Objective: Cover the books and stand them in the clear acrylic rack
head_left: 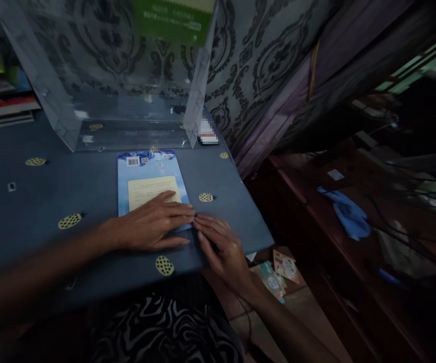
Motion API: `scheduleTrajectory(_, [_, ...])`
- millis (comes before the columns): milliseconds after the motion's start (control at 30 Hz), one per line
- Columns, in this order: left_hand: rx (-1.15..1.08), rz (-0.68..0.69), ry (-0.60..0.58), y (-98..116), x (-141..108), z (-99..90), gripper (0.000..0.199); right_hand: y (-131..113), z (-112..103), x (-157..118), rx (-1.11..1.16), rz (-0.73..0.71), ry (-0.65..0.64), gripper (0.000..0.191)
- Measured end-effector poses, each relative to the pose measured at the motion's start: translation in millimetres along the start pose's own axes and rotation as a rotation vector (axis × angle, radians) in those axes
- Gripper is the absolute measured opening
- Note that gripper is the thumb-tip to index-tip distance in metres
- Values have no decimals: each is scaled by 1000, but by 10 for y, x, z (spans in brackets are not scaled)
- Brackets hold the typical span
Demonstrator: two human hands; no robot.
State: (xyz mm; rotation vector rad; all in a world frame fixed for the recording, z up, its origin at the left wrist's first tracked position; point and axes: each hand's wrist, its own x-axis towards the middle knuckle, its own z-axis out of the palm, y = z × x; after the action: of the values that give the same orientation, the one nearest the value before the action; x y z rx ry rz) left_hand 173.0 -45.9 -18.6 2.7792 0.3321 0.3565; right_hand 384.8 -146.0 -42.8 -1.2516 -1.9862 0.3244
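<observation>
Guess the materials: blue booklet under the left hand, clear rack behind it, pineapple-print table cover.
Blue booklet: probably paper or thin card; flat printed surface with a barcode.
Clear rack: likely acrylic or similar plastic, glossy; transparent walls with bright highlights.
Table cover: fabric or vinyl, fairly matte; little sheen, but the dim light leaves it open.
</observation>
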Motion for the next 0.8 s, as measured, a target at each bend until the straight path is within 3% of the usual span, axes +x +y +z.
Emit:
scheduleTrajectory(433, [58, 8, 49, 155, -9, 103, 46, -28, 24, -103, -49, -64, 61, 33])
scheduleTrajectory(800, [253, -71, 37, 373, -66, 265, 43, -48, -64, -73, 56, 53, 42, 25])
